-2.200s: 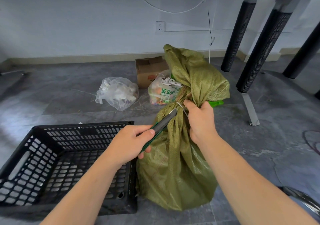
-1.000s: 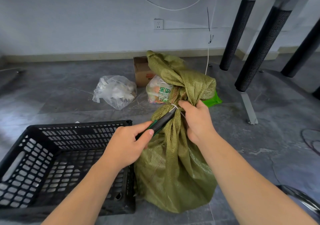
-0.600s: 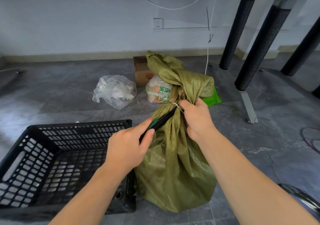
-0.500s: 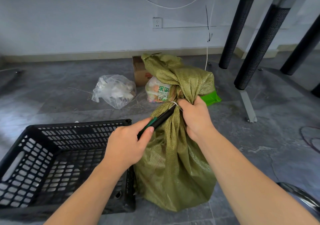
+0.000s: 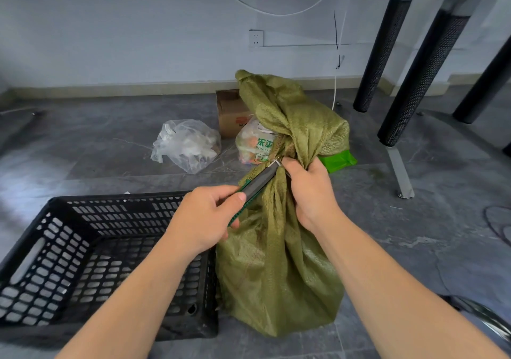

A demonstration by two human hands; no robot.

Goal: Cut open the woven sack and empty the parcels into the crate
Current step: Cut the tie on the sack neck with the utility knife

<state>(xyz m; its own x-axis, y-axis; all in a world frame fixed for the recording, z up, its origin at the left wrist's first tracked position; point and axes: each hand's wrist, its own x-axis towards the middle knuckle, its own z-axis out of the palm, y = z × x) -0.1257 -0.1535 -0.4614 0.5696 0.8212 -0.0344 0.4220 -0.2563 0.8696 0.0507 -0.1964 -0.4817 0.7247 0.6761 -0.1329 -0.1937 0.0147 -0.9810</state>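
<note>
An olive-green woven sack (image 5: 279, 261) stands upright on the grey floor, its neck cinched by a white tie (image 5: 276, 162). My right hand (image 5: 309, 190) grips the bunched neck just below the tie. My left hand (image 5: 206, 217) holds a dark utility knife (image 5: 255, 185) with a green edge, its tip touching the tie. A black perforated plastic crate (image 5: 91, 250) sits to the left, against the sack. I see nothing inside the crate. The parcels are hidden in the sack.
Behind the sack lie a clear plastic bag (image 5: 188, 145), a printed bag (image 5: 255, 147), a cardboard box (image 5: 231, 112) and a bright green bag (image 5: 338, 160). Black table legs (image 5: 423, 68) stand at the right. A wall with a socket (image 5: 255, 38) closes the back.
The loose top of the sack has shifted and flopped about above the tie. Both hands keep their hold, with the knife tip staying at the tie.
</note>
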